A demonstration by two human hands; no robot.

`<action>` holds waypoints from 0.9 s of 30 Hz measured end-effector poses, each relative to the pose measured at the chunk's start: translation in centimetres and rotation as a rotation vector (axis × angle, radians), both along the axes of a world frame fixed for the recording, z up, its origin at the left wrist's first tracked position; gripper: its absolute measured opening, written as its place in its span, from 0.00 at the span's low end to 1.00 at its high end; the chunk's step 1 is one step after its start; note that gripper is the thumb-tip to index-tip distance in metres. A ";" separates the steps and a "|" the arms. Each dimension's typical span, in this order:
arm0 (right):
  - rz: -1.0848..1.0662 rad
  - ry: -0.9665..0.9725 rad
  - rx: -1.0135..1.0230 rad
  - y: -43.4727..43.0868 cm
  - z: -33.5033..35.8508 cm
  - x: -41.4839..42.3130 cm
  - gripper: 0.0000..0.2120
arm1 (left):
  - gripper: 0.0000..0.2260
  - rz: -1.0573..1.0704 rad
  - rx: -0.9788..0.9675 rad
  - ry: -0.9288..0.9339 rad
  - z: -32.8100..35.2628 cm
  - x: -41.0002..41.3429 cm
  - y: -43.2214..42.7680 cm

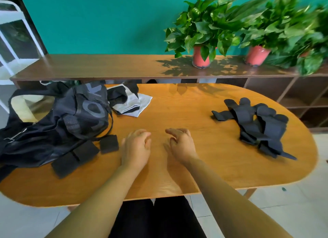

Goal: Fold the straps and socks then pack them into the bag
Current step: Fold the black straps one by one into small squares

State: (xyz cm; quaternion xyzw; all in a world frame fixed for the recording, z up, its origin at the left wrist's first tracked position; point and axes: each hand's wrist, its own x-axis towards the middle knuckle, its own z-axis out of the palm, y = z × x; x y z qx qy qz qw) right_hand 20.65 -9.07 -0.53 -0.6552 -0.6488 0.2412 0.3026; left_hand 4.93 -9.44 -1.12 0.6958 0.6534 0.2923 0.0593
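The loose straps (259, 124) lie in a tangled black heap on the right side of the wooden counter (195, 168), well apart from both hands. They look like flat, soft, slightly padded bands with rounded ends, light and floppy and likely to snag on one another, so one is best pinched by a free end, such as the tab poking out at the left of the heap, and drawn clear. Three folded straps (85, 151) sit as squat dark squares at the near edge of the bag (62, 124), a limp black fabric sack with grey lettering slumped at the left. The socks (127, 101), thin black and pale grey knit, lie crumpled just behind the bag. The left hand (135, 147) and right hand (181, 143) are over the middle of the counter, fingers (175, 131) loosely curled and holding nothing
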 end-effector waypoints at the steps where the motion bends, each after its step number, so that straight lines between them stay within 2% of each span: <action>1: -0.027 -0.004 -0.004 0.0 0.0 1.3 0.22 | 0.10 -0.024 -0.013 0.003 -0.1 1.2 0.3; 13: -0.545 -0.281 0.052 3.5 1.8 17.1 0.19 | 0.13 -0.326 -0.113 0.072 0.8 14.2 6.0; 17: -0.638 -0.458 -0.106 5.7 2.1 21.5 0.11 | 0.14 -0.381 -0.125 0.065 1.1 16.9 7.2; 22: -0.679 -0.627 -0.387 7.7 1.1 24.1 0.17 | 0.13 -0.411 -0.138 0.055 0.3 17.7 7.9; 27: -0.736 -0.659 -0.381 8.1 1.0 24.6 0.17 | 0.14 -0.402 -0.162 0.067 -0.2 17.3 8.4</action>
